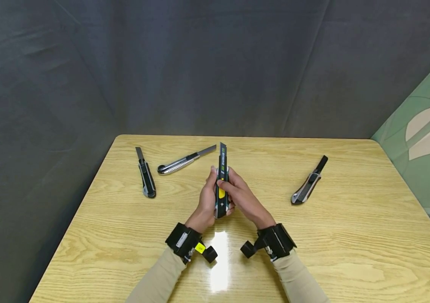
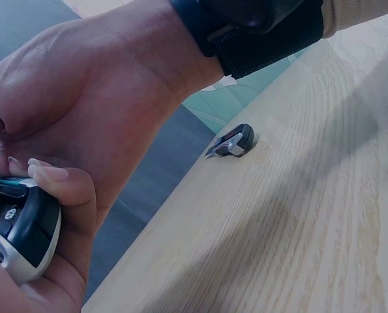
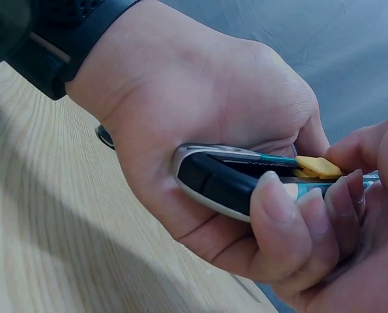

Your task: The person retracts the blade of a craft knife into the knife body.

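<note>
Both hands hold one black utility knife (image 1: 221,206) with teal and pale edges, over the middle of the table, blade end pointing away. My left hand (image 1: 205,200) grips the handle from the left, its thumb along that side. From the other side my right hand (image 1: 248,200) grips the same handle, its thumb at the yellow slider (image 1: 221,192). A short grey blade (image 1: 223,147) sticks out at the far end. In the right wrist view the rounded butt of the utility knife (image 3: 223,182) lies against the palm, fingers curled beneath it.
Two more utility knives lie on the left of the wooden table (image 1: 105,235): a black one (image 1: 147,179) and a silver one (image 1: 178,164), blades out. A grey-black utility knife (image 1: 306,187) lies to the right, its end black. A dark curtain (image 1: 215,67) hangs behind.
</note>
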The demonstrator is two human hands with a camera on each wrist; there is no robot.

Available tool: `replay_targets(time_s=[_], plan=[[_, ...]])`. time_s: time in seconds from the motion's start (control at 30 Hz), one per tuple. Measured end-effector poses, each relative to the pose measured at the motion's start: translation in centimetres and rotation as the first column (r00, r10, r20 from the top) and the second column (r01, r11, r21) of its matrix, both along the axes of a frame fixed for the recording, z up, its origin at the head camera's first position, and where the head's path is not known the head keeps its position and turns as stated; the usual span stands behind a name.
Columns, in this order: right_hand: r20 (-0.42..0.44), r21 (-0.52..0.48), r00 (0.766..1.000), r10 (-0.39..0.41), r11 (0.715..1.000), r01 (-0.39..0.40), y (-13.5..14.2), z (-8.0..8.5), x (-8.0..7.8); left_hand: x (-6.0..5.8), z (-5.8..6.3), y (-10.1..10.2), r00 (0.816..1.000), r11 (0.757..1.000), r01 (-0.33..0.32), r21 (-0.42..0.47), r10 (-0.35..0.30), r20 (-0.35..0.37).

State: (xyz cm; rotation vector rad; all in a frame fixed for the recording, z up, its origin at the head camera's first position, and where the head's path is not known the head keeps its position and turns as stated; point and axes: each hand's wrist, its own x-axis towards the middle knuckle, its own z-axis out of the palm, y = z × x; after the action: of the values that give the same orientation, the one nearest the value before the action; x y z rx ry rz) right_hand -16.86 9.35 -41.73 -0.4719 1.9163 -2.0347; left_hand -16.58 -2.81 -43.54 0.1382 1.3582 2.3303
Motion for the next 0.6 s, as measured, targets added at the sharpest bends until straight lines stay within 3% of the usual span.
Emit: replay_targets(time_s=[0.27,0.6], plan=[[-0.008,-0.001,1.0,0.004,1.0,-0.004,0.0,0.0,0.2,0.1,-0.1,0.0,1.0,1.0,-0.007,-0.007,0.007,-0.001],[-0.007,0.024,1.0,0.023,0.999,-0.023,-0.1,2.1,0.9,-0.1,-0.2,-0.1,1.0,1.0,0.005,-0.004,-0.005,-0.01]])
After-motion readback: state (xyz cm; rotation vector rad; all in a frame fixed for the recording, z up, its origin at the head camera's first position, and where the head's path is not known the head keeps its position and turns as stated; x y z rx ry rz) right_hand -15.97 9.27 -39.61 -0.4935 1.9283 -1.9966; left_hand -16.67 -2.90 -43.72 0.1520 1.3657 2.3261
